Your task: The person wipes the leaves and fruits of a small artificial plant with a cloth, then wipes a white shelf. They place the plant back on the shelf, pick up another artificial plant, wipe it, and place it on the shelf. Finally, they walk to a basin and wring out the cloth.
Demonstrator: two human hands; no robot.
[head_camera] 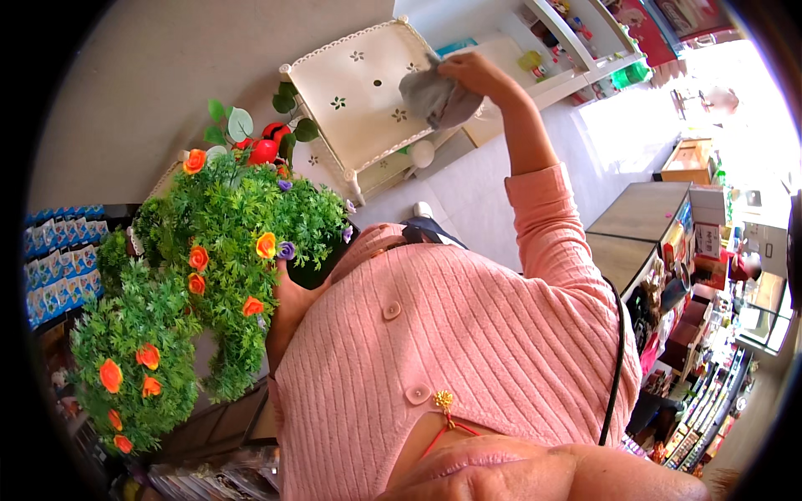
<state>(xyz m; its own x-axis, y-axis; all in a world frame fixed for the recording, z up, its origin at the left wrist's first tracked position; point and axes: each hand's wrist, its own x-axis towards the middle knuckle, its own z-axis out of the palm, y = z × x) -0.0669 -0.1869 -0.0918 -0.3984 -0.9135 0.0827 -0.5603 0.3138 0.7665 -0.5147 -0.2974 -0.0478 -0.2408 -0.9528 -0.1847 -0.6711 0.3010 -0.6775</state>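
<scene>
My right hand (471,70) pinches a crumpled grey cloth (438,100) over the near right side of a cream shelf board (369,62) with flower-shaped cut-outs. The cloth hangs down against the board. My left hand (291,294) is beside my body at the dark pot (313,270) of a leafy artificial plant (250,206) with orange and purple flowers; its thumb shows, and foliage hides most of the fingers. Red artificial fruits (263,151) with round leaves stand between the plant and the board.
Another flowered artificial plant (147,357) hangs at the lower left, near blue packets (62,269) on a rack. A wall (207,56) lies beyond the board. White shelving (564,44) with bottles is at the upper right, and a wood-topped counter (633,213) on the right.
</scene>
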